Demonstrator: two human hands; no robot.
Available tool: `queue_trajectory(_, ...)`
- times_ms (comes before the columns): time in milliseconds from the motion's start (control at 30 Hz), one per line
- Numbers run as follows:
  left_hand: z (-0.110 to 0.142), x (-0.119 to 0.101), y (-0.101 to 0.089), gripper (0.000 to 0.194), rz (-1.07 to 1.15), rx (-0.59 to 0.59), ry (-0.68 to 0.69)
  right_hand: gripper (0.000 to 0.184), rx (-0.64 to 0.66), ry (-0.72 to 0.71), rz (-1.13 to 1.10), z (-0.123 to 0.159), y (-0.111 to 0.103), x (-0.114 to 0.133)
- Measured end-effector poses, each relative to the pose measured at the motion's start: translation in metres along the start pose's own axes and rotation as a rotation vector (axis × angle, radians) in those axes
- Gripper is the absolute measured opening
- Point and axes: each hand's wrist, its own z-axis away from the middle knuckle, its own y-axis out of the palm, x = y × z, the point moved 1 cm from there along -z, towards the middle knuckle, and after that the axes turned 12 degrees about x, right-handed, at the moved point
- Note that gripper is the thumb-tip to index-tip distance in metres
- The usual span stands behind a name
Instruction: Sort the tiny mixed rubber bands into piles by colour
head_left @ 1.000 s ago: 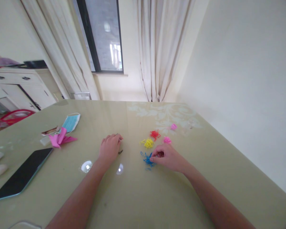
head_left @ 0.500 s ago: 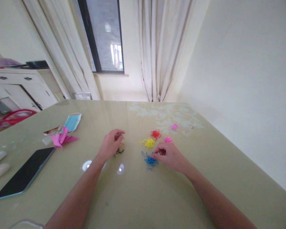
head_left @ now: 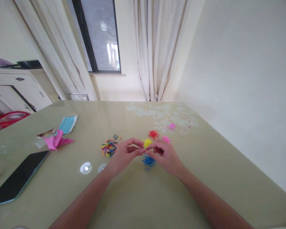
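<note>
My left hand (head_left: 128, 154) and my right hand (head_left: 165, 156) meet fingertip to fingertip, both in a closed pinch. A tiny reddish rubber band seems to be between them, mostly covered by the fingers. Just beyond the fingertips lies a heap of yellow rubber bands (head_left: 147, 142). Below them is a heap of blue rubber bands (head_left: 149, 161). Red rubber bands (head_left: 153, 134) sit farther back, and pink rubber bands (head_left: 166, 139) show behind my right hand. Beside my left hand is a pile of mixed-colour rubber bands (head_left: 108, 148), partly hidden by it.
On the left of the glossy table (head_left: 124, 203) lie a dark tablet (head_left: 20, 175), a pink folded paper bird (head_left: 57, 140) and a blue face mask (head_left: 68, 124). A small pink item (head_left: 172, 126) rests at the back right. A wall (head_left: 248, 95) runs along the right side.
My left hand has moved right, from over the mixed pile to my right hand, uncovering that pile. My right hand stays near the blue heap. The view has shifted slightly right.
</note>
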Motion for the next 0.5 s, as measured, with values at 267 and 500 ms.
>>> queue_trajectory(267, -0.001, 0.004, 0.001, 0.034, -0.018, 0.061, -0.016, 0.022, 0.022, 0.009, -0.138, 0.002, -0.006, 0.007)
queue_trajectory(500, 0.005, 0.001, -0.052, 0.023, -1.171, -0.291, -0.245, 0.022, -0.067, 0.038, -0.649, 0.004, -0.025, 0.008)
